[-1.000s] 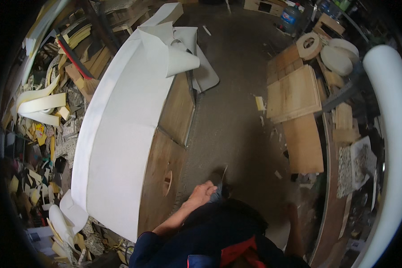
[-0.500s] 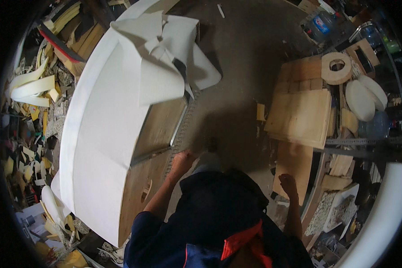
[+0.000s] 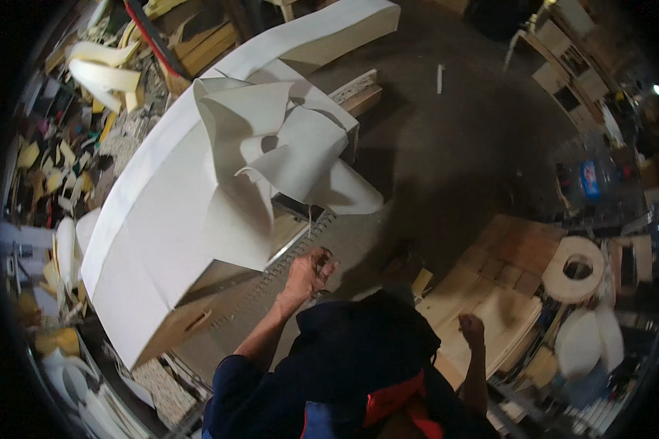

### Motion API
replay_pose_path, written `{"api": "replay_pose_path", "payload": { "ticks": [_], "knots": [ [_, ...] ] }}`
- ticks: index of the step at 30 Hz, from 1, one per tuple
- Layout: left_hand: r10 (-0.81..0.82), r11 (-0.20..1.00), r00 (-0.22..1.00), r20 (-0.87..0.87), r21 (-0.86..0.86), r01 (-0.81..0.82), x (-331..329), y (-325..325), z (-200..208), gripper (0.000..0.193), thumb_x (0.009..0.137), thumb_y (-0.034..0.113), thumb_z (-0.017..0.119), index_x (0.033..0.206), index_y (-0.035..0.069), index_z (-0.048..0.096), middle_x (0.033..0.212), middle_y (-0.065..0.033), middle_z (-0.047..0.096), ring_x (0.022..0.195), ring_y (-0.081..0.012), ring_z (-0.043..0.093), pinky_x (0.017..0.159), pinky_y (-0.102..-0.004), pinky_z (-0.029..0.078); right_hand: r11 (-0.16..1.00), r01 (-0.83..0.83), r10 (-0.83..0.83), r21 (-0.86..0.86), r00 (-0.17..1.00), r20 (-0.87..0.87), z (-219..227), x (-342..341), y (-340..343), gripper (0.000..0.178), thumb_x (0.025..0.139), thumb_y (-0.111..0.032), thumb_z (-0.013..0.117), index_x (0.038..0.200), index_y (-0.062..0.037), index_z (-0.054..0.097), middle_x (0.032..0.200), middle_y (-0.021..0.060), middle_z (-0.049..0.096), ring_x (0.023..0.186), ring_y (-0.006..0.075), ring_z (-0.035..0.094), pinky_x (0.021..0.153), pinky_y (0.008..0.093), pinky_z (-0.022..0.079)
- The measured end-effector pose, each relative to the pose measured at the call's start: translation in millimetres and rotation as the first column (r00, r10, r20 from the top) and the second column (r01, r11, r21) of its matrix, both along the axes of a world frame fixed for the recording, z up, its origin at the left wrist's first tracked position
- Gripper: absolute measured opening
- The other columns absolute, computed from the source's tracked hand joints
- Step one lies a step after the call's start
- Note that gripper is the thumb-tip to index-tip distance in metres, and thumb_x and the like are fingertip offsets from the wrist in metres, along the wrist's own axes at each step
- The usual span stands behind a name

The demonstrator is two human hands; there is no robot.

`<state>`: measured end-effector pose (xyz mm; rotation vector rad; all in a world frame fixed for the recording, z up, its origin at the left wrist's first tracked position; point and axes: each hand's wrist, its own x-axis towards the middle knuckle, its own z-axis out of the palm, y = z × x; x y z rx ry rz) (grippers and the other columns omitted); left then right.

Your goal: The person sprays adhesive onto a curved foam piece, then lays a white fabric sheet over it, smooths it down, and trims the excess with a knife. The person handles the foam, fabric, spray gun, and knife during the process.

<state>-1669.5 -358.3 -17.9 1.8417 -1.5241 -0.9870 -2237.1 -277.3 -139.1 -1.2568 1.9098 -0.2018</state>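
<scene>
The left hand [image 3: 309, 271] is now extended further forward than before, and its fingers are curled at the near edge of the wooden frame [image 3: 198, 322], beside the hanging white foam sheet [image 3: 220, 183]; I cannot tell if it grasps something. The right hand [image 3: 471, 327] is clenched to a fist, holding nothing, above the plywood boards [image 3: 490, 293].

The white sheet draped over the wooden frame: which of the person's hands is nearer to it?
Left. The left hand is right beside the white sheet, near its hanging lower edge. The right hand is well off to the right, over the plywood boards.
</scene>
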Motion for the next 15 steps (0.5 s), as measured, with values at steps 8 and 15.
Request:
{"api": "replay_pose_path", "payload": {
  "ticks": [8,15],
  "knots": [
    [0.089,0.963,0.993,0.074,0.249,-0.105,-76.9,-92.0,-12.0,0.031,0.087,0.027,0.076,0.105,0.003,0.069,0.103,-0.0180,0.072,0.092,-0.0355,0.071,0.077,-0.0427,0.056,0.896,-0.383,0.384,-0.225,0.923,-0.044,75.1,-0.5,-387.3,0.038,0.098,-0.030,0.064,0.117,0.0023,0.067,0.102,0.0206,0.073,0.095,0.0328,0.071,0.085,0.0407,0.055],
    [0.047,0.912,0.998,-0.037,0.410,-0.028,-152.1,-135.1,-106.0,0.032,0.090,0.028,0.071,0.114,0.006,0.071,0.112,-0.0172,0.072,0.104,-0.0374,0.069,0.088,-0.0452,0.055,0.679,-0.717,0.720,-0.161,0.693,-0.049,78.0,94.8,-580.1,0.038,0.094,-0.029,0.068,0.117,0.0010,0.068,0.108,0.0198,0.072,0.097,0.0333,0.071,0.084,0.0427,0.055]
  ]
}}
